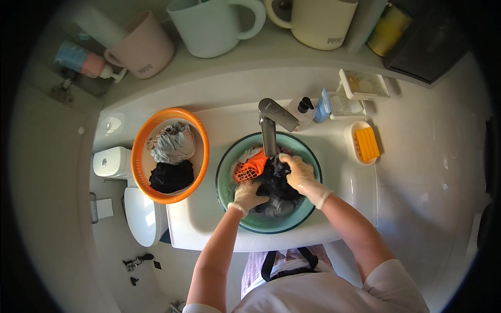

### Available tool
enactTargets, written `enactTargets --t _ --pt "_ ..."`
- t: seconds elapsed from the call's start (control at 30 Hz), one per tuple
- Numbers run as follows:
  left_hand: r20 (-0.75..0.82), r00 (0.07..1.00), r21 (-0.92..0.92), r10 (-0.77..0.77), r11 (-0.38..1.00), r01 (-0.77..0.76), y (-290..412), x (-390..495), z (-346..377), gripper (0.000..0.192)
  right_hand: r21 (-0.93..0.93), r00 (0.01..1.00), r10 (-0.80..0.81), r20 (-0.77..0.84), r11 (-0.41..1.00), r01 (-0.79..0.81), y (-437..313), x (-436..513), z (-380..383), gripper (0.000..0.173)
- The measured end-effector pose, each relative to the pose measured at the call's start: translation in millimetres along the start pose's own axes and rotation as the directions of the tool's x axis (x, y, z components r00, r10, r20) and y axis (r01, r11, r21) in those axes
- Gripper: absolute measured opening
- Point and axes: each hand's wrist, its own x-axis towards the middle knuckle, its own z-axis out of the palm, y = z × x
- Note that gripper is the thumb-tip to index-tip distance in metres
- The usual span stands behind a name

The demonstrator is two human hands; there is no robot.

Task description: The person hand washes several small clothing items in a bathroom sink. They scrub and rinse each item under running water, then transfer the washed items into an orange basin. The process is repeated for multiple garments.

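A teal-rimmed translucent green basin (318, 187) stands in the white washbasin under a grey tap (269, 135), holding water and wet clothes. My left hand (247, 197), in a pale thin glove, rests at the basin's left side against a black garment (274, 184); its thumb is spread and its fingertips are hidden among the cloth. Opposite it, my gloved right hand (301, 175) curves its fingers around part of the black garment beside the tap's outlet. A bright orange piece of cloth with a black grid pattern (252, 166) lies above my left hand. Greyish cloth (278, 207) shows under the water near the front.
An orange-rimmed tub (203, 156) at left holds grey-blue cloth (174, 144) and black cloth (172, 176). Behind the tap are a pump bottle (303, 113) and a blue tube (322, 107). A soap dish (352, 135) sits right. Mugs (215, 27) line the overhanging shelf; a toilet (143, 215) stands left.
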Motion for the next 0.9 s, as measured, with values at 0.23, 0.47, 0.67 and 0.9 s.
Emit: enactTargets --t 0.23,0.47,0.67,0.9 --pt "-0.577 0.793 -0.357 0.195 0.813 -0.460 -24.8 -48.3 29.2 0.107 0.696 0.974 -0.223 0.036 0.705 0.135 -115.1 -43.8 -105.6 0.053" --pt "-0.778 0.605 -0.410 0.172 0.591 -0.695 22.3 -71.3 -1.0 0.137 0.747 0.963 -0.262 0.057 0.651 0.132 -226.3 -103.2 -165.7 0.042" --pt "-0.832 0.504 -0.147 0.234 0.783 -0.605 48.1 -59.8 -21.6 0.086 0.862 0.936 -0.352 -0.005 0.473 0.182 -280.3 -133.9 -183.1 0.037" --pt "-0.887 0.433 -0.128 0.159 0.817 -0.562 36.6 -34.4 -38.9 0.048 0.962 0.876 -0.449 -0.175 0.111 0.249 -270.5 -145.3 -187.4 0.041"
